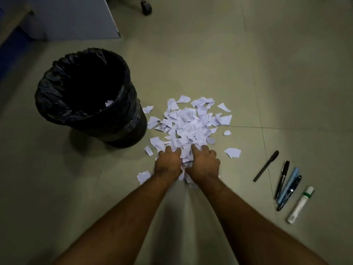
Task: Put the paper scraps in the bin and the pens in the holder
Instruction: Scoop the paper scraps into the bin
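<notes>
Floor: smooth grey tiles.
Bin: round, crinkled black liner — left of pile.
Paper scraps: torn white heap.
Pens: slim, right.
Hands: left hand, right hand — fingers curled, clutching scraps.

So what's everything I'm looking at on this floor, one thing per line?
bin: one, black with a black liner, standing on the floor at left; a few white scraps inside
paper scraps: a large heap plus loose strays, white with print, on the floor right of the bin
pens: four, three black and one light blue, lying on the floor at right
marker: one, white with a green band, beside the pens
chair wheel: one, dark, at top
panel: one, grey, upper left
hands: two, bare; left hand and right hand digging into the near edge of the heap
</notes>
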Tool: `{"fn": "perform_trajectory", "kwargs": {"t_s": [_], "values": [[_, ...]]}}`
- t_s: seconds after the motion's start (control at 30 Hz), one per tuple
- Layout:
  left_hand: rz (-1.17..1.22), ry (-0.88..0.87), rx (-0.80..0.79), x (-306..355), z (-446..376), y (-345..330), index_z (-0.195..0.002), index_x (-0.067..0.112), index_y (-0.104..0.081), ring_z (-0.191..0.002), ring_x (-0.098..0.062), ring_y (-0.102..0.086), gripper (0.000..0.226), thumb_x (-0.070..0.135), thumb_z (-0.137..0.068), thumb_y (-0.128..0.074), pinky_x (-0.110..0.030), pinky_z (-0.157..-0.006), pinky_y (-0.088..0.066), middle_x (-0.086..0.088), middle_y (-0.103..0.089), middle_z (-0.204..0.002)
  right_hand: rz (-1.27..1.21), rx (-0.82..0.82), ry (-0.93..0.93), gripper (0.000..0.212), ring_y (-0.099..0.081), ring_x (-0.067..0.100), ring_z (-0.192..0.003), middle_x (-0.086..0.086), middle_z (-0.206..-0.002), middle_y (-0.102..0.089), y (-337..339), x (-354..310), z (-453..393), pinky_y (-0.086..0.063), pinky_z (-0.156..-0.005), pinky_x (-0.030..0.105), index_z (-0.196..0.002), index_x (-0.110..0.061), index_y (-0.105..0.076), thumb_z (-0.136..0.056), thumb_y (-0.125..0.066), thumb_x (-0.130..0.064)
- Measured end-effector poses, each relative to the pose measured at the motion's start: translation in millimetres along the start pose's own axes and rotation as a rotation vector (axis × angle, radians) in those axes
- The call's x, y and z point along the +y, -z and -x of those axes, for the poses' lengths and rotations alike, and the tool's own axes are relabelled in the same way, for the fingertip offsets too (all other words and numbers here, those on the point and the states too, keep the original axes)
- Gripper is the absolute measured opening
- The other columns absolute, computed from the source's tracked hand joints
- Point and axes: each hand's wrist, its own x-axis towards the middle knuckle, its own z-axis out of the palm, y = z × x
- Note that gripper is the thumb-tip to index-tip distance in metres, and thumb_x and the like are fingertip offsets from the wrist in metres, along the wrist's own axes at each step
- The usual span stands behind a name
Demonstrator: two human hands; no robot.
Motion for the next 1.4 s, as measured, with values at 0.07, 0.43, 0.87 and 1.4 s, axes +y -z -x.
{"fn": "perform_trajectory", "kwargs": {"t_s": [0.07,0.43,0.87,1.4], "values": [[-0.005,-0.028,0.068,3.7,2.8,-1.6,-0.136,0.026,-0.046,-0.121,-0.033,-0.050,0.043,0.030,-0.094,-0.057,-0.038,-0.093,-0.048,-0.011,-0.046,-0.138,-0.054,-0.036,0.051,0.060,-0.049,0.035,-0.110,0.010,-0.128,-0.049,1.5,-4.5,-1.6,-0.046,-0.081,0.037,-0.134,-0.029,-0.047,-0.078,-0.067,-0.039],[0.263,0.064,0.252,-1.3,6.1,8.9,-0.107,0.015,-0.069,-0.099,-0.028,-0.066,0.018,0.017,-0.095,-0.055,-0.032,-0.080,-0.050,-0.011,-0.071,-0.108,-0.427,0.054,-0.018,0.023,-0.064,0.032,-0.099,0.013,-0.105,-0.068,4.3,10.4,-3.5,-0.044,-0.079,0.033,-0.109,-0.017,-0.071,-0.095,-0.053,-0.020],[0.564,0.080,0.404,-1.1,33.7,146.3,-0.078,0.010,-0.066,-0.076,-0.030,-0.061,0.025,0.031,-0.089,-0.061,-0.026,-0.064,-0.040,-0.011,-0.068,-0.080,-1.079,0.268,-0.376,0.030,-0.064,0.029,-0.112,0.009,-0.118,-0.071,114.6,-54.5,-4.7,-0.048,-0.090,0.029,-0.116,-0.009,-0.070,-0.089,-0.066,-0.022],[0.726,0.192,0.718,-139.5,56.5,291.8,-0.077,0.014,-0.068,-0.070,-0.024,-0.059,0.023,0.032,-0.090,-0.062,-0.025,-0.061,-0.038,-0.006,-0.067,-0.079,-1.077,0.331,0.083,0.024,-0.064,0.023,-0.079,0.005,-0.088,-0.073,226.5,-245.4,-23.5,-0.042,-0.067,0.024,-0.096,-0.013,-0.074,-0.092,-0.063,-0.034]]}}
